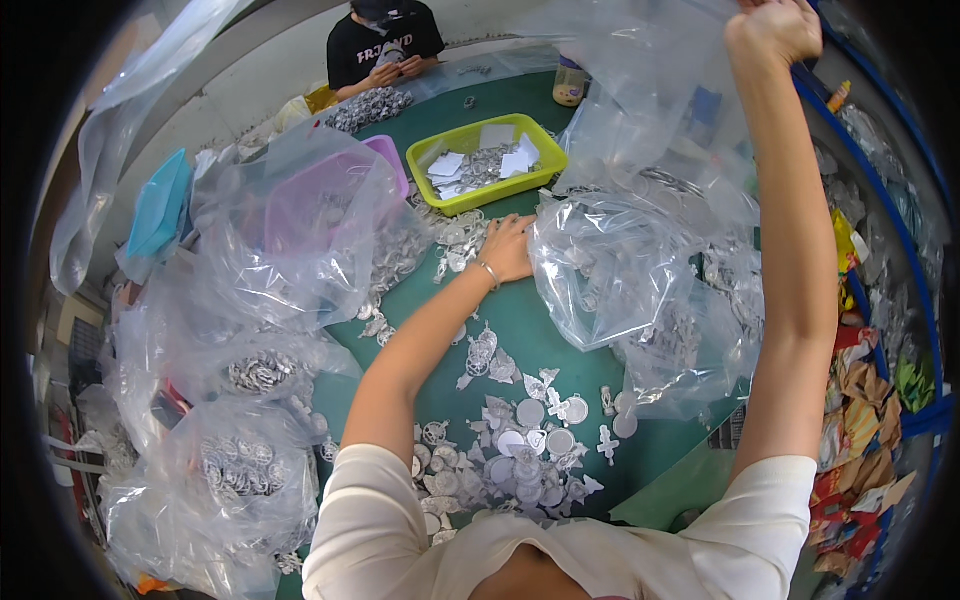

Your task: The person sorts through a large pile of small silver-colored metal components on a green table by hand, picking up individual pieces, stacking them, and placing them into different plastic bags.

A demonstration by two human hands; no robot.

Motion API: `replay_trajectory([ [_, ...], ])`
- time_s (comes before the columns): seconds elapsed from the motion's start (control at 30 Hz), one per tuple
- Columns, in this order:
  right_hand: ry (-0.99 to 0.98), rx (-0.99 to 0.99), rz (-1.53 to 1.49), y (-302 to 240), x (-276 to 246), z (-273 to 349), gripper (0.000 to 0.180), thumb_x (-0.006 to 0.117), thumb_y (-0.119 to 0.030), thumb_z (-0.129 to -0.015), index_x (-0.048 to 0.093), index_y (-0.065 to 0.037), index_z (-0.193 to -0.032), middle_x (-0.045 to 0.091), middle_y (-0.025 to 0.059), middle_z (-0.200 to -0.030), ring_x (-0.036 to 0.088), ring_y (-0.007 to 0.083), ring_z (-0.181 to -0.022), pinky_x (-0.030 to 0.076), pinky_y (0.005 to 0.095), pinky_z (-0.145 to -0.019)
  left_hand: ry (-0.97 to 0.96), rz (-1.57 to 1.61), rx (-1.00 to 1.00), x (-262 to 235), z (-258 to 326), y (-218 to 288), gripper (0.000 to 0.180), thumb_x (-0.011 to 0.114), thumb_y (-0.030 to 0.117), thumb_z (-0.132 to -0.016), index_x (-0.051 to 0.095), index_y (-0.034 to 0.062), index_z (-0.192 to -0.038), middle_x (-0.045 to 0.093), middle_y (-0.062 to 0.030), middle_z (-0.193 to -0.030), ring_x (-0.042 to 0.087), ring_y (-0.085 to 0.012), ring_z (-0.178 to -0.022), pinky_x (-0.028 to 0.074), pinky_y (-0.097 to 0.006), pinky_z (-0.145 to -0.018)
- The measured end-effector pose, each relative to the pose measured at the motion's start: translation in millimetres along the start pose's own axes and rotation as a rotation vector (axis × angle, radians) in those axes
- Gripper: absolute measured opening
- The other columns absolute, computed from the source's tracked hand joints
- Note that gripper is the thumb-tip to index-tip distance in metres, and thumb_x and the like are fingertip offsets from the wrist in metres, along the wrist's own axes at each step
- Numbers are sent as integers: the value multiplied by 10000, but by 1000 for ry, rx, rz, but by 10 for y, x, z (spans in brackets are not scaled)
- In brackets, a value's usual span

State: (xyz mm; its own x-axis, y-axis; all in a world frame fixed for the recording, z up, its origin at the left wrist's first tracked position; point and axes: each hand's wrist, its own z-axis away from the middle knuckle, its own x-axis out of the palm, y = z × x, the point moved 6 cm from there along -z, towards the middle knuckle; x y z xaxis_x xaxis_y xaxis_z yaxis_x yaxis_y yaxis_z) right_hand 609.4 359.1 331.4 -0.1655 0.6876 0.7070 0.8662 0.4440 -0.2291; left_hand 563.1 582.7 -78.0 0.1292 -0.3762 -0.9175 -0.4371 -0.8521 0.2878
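Note:
My right hand (775, 34) is raised at the upper right, its fingers closed on the top of a large clear plastic bag (640, 70) that hangs down toward the table. My left hand (508, 248) reaches to the middle of the table with its fingers stretched forward. It rests beside a pile of small silver metal pieces (460, 232) and at the left edge of a crumpled clear bag (600, 270). In front of my body lies a heap of flat silver metal charms (530, 460), some round, some cross-shaped.
A yellow-green basket (488, 196) holds metal pieces and white cards. Left are a purple basket (390, 160) under plastic, a blue tray (158, 205) and filled clear bags (220, 500). Across the green table (450, 330) a person (385, 50) works by a metal heap. Right stands a blue-framed rack (925, 330).

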Motion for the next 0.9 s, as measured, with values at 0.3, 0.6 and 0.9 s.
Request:
replay_trajectory([
  [0.3, -54, 161, -60, 90, 277, 106, 131, 322, -51, -876, 452, -68, -874, 452, 66, -533, 498, 203, -423, 463, 349, -387, -34, -36, -176, -221, 797, 292, 563, 589, 493, -697, 572, 157, -1148, 433, -112, -1283, 361, -346, -1196, 281, -565, -940],
  [0.6, -244, 486, -193, -11, 848, 608, 127, 332, -69, -855, 457, -46, -857, 477, 80, -564, 519, 209, -457, 477, 340, -422, -71, -102, -433, -472, 1797, 740, 534, 603, 450, -757, 509, 175, -1205, 427, -172, -1295, 403, -388, -1165, 312, -582, -908],
  [0.9, -298, 749, -314, -11, 1262, 1366, 169, 310, -71, -853, 461, -81, -778, 440, 30, -535, 468, 171, -445, 463, 339, -444, 78, 128, -509, -783, 2253, 1045, 703, 647, 397, -759, 365, 84, -1321, 366, -205, -1341, 331, -388, -1240, 253, -535, -1000],
])
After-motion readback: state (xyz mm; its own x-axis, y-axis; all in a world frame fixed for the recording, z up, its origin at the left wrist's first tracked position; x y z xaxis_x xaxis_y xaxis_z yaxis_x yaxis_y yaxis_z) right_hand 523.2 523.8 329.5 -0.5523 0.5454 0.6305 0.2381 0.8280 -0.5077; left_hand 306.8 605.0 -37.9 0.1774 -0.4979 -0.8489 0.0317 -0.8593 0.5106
